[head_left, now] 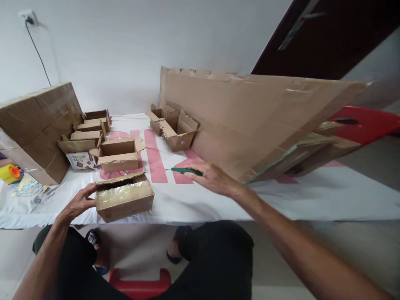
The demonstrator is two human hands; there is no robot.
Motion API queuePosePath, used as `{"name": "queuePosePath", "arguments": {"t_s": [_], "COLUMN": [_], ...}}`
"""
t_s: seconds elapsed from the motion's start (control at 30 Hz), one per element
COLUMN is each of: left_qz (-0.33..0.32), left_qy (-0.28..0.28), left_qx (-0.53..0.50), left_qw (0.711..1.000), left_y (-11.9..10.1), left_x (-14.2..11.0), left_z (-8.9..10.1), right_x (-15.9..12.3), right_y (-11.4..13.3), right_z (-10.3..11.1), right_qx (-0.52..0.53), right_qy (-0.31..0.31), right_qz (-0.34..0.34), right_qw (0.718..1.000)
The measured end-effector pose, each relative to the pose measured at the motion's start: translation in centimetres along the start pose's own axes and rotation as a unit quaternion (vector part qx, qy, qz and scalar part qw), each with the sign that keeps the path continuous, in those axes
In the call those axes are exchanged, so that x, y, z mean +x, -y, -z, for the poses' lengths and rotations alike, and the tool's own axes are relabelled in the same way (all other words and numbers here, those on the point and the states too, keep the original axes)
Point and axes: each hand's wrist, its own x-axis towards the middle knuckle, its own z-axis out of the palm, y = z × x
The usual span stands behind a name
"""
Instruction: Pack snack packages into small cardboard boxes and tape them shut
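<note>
A small taped cardboard box (pixel 126 200) sits at the table's front edge with one top flap partly raised. My left hand (pixel 80 203) grips its left end, fingers behind and thumb in front. To the right of that box, my right hand (pixel 212 178) is closed around a slim green-handled tool (pixel 186 171). The tool's thin metal tip points left, above the cloth and apart from the box; its exact kind is too small to tell. Just behind the held box stands another small open cardboard box (pixel 120 155) with ragged flaps.
A big cardboard box (pixel 40 129) stands at left beside several small open boxes. Two more open boxes (pixel 179 131) rest against a large upright cardboard piece (pixel 250 121) at right. A yellow tape roll (pixel 9 174) lies far left. White cloth (pixel 193 204) covers the table.
</note>
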Motion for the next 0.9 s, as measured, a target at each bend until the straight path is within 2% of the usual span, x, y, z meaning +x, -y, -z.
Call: {"name": "queuePosePath", "arguments": {"t_s": [0.07,0.13,0.2,0.23,0.33,0.43,0.5,0.6,0.73,0.8,0.9], "left_qz": [0.006,0.009,0.017,0.021,0.032,0.032,0.036,0.039,0.028,0.034,0.046], "left_qy": [0.002,-0.002,-0.005,-0.008,-0.032,-0.055,-0.066,-0.099,-0.156,-0.175,-0.184], "left_qx": [-0.021,-0.03,-0.03,-0.029,-0.017,0.009,0.023,0.038,0.061,0.057,0.056], "left_qw": [1.0,1.0,0.999,0.999,0.999,0.998,0.997,0.994,0.985,0.982,0.98], "left_y": [-0.2,-0.4,-0.3,-0.2,0.4,1.1,1.4,1.5,1.4,1.7,2.7], "left_x": [0.0,-0.1,-0.2,-0.2,-0.2,0.1,0.4,0.9,0.8,0.4,0.0], "left_z": [-0.2,-0.3,-0.3,-0.2,0.1,0.1,-0.1,-0.5,0.3,1.2,2.7], "right_x": [-3.3,-5.9,-7.3,-7.5,-6.4,-4.5,-3.8,-3.6,-2.8,-2.2,-1.9], "right_y": [-1.7,-2.7,-3.2,-3.1,-1.9,1.0,3.4,7.0,9.6,10.0,9.7], "right_z": [-3.7,-7.6,-10.2,-10.9,-10.8,-10.4,-11.2,-13.7,-16.2,-16.7,-17.0], "right_qx": [-0.029,-0.067,-0.097,-0.104,-0.082,0.019,0.107,0.199,0.261,0.258,0.16], "right_qy": [-0.041,-0.048,-0.039,-0.039,-0.078,-0.126,-0.103,-0.036,0.009,0.017,0.021], "right_qz": [-0.056,-0.113,-0.141,-0.145,-0.125,-0.091,-0.076,-0.066,-0.018,-0.008,-0.045], "right_qw": [0.997,0.99,0.984,0.983,0.986,0.988,0.986,0.977,0.965,0.966,0.986]}}
